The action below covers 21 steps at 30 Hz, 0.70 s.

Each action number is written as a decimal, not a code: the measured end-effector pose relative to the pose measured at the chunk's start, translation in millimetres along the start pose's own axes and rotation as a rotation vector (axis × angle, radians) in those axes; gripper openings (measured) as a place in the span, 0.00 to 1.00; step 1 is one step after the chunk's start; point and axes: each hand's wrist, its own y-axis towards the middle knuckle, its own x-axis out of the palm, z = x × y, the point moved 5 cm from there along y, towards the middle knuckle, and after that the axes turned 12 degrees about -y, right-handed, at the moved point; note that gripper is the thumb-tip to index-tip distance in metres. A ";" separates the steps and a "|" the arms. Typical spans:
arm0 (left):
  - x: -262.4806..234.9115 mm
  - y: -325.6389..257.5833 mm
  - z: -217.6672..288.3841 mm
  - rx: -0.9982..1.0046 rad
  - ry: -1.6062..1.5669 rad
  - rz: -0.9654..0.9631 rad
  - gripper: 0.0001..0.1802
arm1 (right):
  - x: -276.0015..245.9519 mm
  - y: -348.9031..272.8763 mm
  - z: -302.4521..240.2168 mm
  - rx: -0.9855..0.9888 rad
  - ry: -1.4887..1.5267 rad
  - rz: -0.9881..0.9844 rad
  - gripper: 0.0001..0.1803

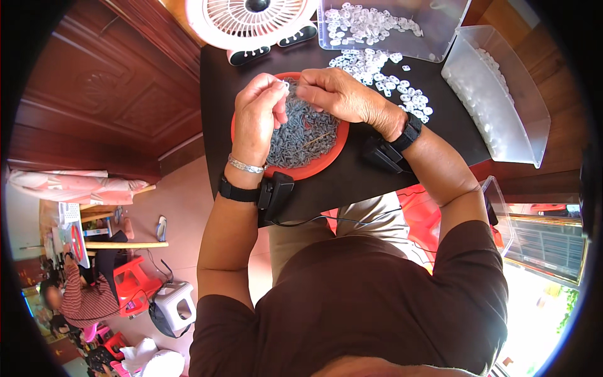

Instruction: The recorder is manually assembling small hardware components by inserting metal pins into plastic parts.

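White piece (286, 85), small: located above the far part of the red bowl (315, 168), between the two hands. Left hand (259, 113): thumb and index finger pinch the white piece at the fingertips. Right hand (336, 94): over the far right part of the bowl, fingers bent toward the thumb, fingertips facing the left hand. Whether the right fingertips meet or grip a part cannot be told.

The bowl rests on the dark tabletop (217, 100), near its left edge, and contains many small grey elongated parts (301, 141). Loose white pieces (361, 64) lie on the tabletop beyond and to the right of the bowl. A clear box (436, 44) at the far edge contains further white pieces. A translucent bin (534, 119) along the right edge also contains white parts. A white fan (254, 25) stands at the far left corner. Each wrist carries a black strap with a module; a bracelet (246, 165) encircles the left wrist.
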 end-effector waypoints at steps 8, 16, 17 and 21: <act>2.5 -0.3 -5.9 -0.046 0.059 -0.028 0.10 | -8.2 2.4 8.3 0.021 0.477 -0.001 0.11; 8.0 -0.2 -9.8 -0.025 0.097 -0.069 0.10 | -13.3 0.7 4.9 -0.017 0.481 0.038 0.10; 8.8 -0.7 -9.1 -0.014 0.110 -0.069 0.10 | -13.0 0.3 3.9 -0.016 0.482 0.039 0.10; 9.4 -0.9 -8.6 0.009 0.133 -0.064 0.10 | -11.8 -1.0 -3.3 -0.024 0.429 0.029 0.09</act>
